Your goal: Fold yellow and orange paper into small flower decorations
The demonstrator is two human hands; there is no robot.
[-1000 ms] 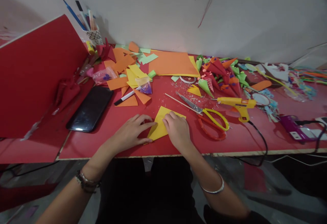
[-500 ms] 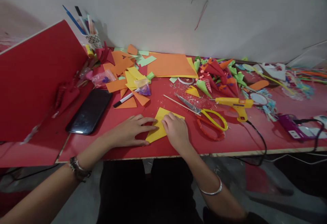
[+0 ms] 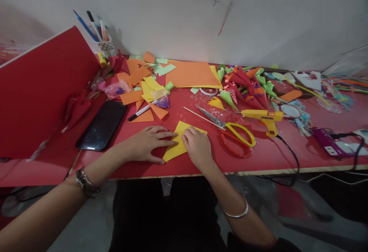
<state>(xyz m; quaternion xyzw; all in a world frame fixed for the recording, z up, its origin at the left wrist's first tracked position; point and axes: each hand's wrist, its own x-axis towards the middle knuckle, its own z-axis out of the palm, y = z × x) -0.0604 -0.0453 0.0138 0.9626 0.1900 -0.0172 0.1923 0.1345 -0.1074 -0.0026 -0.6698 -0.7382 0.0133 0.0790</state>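
A yellow paper piece (image 3: 179,144) lies flat on the red table (image 3: 273,156) near its front edge. My left hand (image 3: 146,144) rests on the table with fingers stretched out, fingertips pressing the paper's left edge. My right hand (image 3: 197,146) lies on top of the paper's right part, fingers curled down and pressing it. Neither hand lifts anything.
Yellow-handled scissors (image 3: 232,129) over red-handled ones, a wooden stick (image 3: 198,116) and a yellow glue gun (image 3: 263,118) with cord lie to the right. A black phone (image 3: 102,125), a marker (image 3: 140,111), paper scraps (image 3: 143,83), paper cones (image 3: 247,85), a pen cup (image 3: 105,45) and a red board (image 3: 43,87) surround them.
My left hand's fingers have straightened and flattened against the paper's left edge. My left arm has swung outward to the left. The right hand has barely moved.
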